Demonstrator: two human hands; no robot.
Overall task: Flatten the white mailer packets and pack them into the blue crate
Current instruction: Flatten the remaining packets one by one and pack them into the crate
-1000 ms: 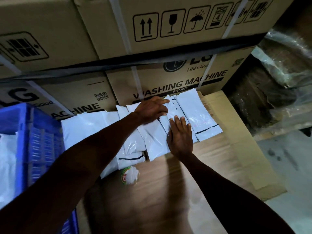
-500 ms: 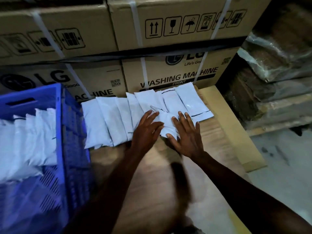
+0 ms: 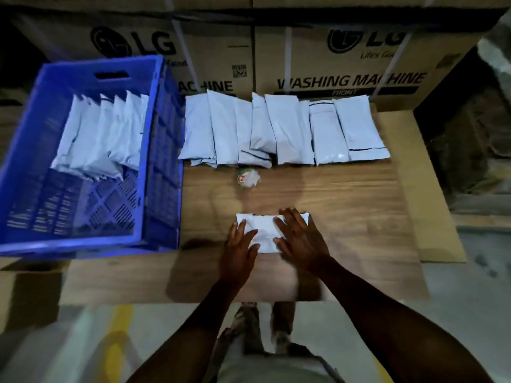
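One white mailer packet (image 3: 264,230) lies crosswise on the wooden board near me. My left hand (image 3: 242,244) rests flat on its left end and my right hand (image 3: 300,239) lies flat on its right end, fingers spread. A row of several white mailer packets (image 3: 282,131) lies overlapping along the back of the board. The blue crate (image 3: 149,150) stands at the left, with several white packets (image 3: 107,131) leaning in its far half.
A small crumpled wrapper (image 3: 248,178) lies between the row and my hands. Large LG washing machine cartons (image 3: 331,67) form a wall behind. Flat cardboard (image 3: 431,205) extends to the right of the wooden board (image 3: 345,205). My feet show below the board's near edge.
One packet has been pulled from the back row toward me and now lies under both flat hands. The view has tilted down and pulled back, bringing the whole crate into sight.
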